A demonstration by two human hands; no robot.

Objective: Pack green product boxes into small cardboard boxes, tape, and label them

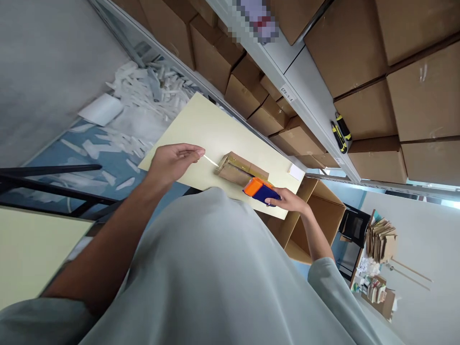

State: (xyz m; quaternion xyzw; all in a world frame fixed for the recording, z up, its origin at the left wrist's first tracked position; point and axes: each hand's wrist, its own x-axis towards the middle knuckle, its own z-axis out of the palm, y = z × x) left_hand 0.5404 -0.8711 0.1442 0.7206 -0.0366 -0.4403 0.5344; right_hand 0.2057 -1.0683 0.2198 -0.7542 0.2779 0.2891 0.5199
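Note:
A small cardboard box (237,168) with shiny tape across it lies on the pale yellow tabletop (187,125). At the left of the box, the fingertips of my left hand (176,162) pinch the end of a thin pale strip (211,160), which reaches toward the box's near left corner. Whether the strip touches the box I cannot tell. My right hand (287,200) is wrapped round a blue and orange tape dispenser (261,190), close against the box's right end. Part of the dispenser is hidden by my fingers.
Brown cartons (247,88) fill the shelves behind the table. Two yellow-black utility knives (339,132) lie on a shelf edge. An open carton (316,215) stands at the table's right. White scraps (143,96) cover the floor at far left, beside a black metal frame (53,187).

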